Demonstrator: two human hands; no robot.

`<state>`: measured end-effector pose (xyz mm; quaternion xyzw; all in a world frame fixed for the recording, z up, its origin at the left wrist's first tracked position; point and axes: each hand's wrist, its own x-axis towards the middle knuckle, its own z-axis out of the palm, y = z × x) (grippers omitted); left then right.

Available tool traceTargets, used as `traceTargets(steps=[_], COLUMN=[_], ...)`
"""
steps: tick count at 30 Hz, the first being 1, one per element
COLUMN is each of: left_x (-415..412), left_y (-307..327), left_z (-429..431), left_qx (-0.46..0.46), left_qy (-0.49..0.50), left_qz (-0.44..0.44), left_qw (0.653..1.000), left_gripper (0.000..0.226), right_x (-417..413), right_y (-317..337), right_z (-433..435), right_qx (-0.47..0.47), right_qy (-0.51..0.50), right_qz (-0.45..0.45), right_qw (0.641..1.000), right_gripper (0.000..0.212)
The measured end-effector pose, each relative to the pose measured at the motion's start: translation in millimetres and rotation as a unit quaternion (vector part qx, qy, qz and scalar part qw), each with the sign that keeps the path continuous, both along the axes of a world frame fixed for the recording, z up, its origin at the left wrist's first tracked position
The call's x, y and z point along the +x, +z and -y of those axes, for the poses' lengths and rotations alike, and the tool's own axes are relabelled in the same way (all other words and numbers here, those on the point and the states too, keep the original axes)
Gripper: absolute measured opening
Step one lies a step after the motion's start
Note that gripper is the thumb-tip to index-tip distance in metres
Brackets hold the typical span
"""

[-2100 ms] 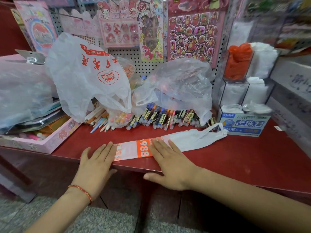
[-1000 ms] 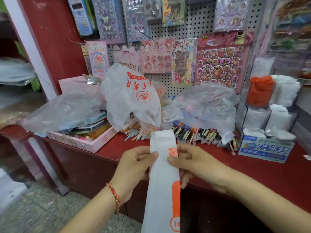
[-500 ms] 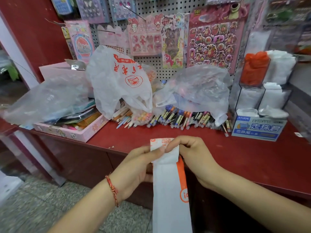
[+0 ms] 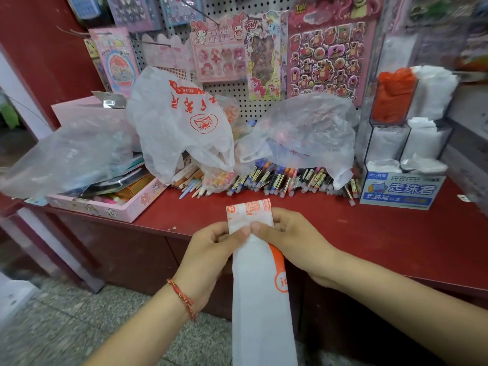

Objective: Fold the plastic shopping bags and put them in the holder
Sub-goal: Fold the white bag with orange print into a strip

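- At six o'clock, left hand (image 4: 211, 247) and right hand (image 4: 293, 239) pinch the bag strip (image 4: 260, 299) near its top.
- Slick plastic may slip from the pinch, and the hanging tail could unfold.

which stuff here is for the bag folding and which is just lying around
Job: folded bag strip, pinched by left hand and right hand; red-printed bag; clear bag; acrylic holder.
Lying about: pens; pink box; blue pen box; sticker sheets.

We see left hand (image 4: 211, 247) and right hand (image 4: 293, 240) pinching top of folded bag strip (image 4: 260, 294), hanging before red counter's front edge (image 4: 396, 276).
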<state>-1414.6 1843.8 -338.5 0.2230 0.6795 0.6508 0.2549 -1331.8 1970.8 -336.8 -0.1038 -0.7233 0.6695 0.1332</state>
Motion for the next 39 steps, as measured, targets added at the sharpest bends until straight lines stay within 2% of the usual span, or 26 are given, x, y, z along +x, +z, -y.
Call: traceTargets(steps=[5, 7, 9, 13, 17, 19, 21, 22, 24, 26, 29, 31, 33, 35, 38, 39], left_x=[-8.0, -13.0, -18.1, -8.8, -3.0, -3.6, -7.2, -8.7, -8.4, -6.3, -4.7, -5.9, -6.9, -10.5, -9.2, -5.3], left_y=[3.7, 4.5, 0.6, 5.7, 1.0, -1.7, -1.5, -0.7, -1.2, -3.0, -4.3, -5.4, -3.7, -3.6, -0.1, 0.4], left_z=[0.1, -0.5, 0.4, -8.6, -0.5, 5.7, 5.4, 5.0, 4.4, 4.7, 1.3, -0.8, -1.5, -1.3, 1.4, 3.0], left_qx=[-0.017, -0.032, -0.014, -0.061, -0.025, -0.024, -0.022, -0.025, -0.029, -0.017, -0.007, 0.000, 0.000, 0.001, -0.011, -0.018], left_qy=[0.034, 0.007, 0.011, -0.004, -0.026, 0.003, 0.027, 0.027, 0.021, 0.000, 0.010, 0.039, 0.072, 0.077, 0.033, 0.017], left_qz=[0.057, 0.097, 0.132, 0.161, 0.071, 0.044, 0.036, 0.026, 0.001, -0.016, -0.067, -0.098, -0.116, -0.095, -0.018, -0.006], left_qw=[0.998, 0.995, 0.991, 0.985, 0.997, 0.999, 0.999, 0.999, 0.999, 1.000, 0.998, 0.994, 0.991, 0.993, 0.999, 1.000], left_gripper=[0.012, 0.017, 0.032, 0.027, 0.015, 0.013, 0.011, 0.011, 0.010, 0.018, 0.035, 0.033, 0.026, 0.029, 0.051, 0.048], right_x=[-3.7, -6.0, -6.0, -5.9, -6.2, -8.4, -9.9, -9.8, -7.7, -5.0, -2.4, -2.9, -3.1, -3.1, -4.6, -4.7], right_y=[0.1, -0.4, -2.5, -8.5, -5.6, -4.2, -1.4, -0.5, -0.6, 1.0, -1.4, -3.5, -4.0, -4.3, -2.7, -2.3], right_z=[3.9, 6.6, 8.9, 8.2, 7.0, 7.5, 9.6, 9.3, 6.1, 3.6, 0.0, 0.5, 2.8, 5.2, 1.3, -1.3], right_qx=[-0.073, -0.088, -0.086, -0.022, 0.062, 0.021, -0.032, -0.026, 0.019, 0.037, 0.028, 0.005, -0.043, -0.074, -0.053, -0.048], right_qy=[0.016, -0.009, -0.045, -0.102, -0.092, -0.072, -0.063, -0.053, -0.018, -0.007, 0.004, 0.022, 0.053, 0.074, 0.014, -0.007], right_qz=[0.010, -0.002, -0.022, -0.070, -0.095, -0.070, -0.018, 0.012, 0.053, 0.050, 0.039, 0.046, 0.062, 0.069, 0.040, 0.026], right_qw=[0.997, 0.996, 0.995, 0.992, 0.989, 0.995, 0.997, 0.998, 0.998, 0.998, 0.999, 0.999, 0.996, 0.992, 0.998, 0.999], right_gripper=[0.024, 0.025, 0.036, 0.057, 0.054, 0.044, 0.022, 0.017, 0.023, 0.015, 0.005, 0.007, 0.017, 0.020, 0.016, 0.015])
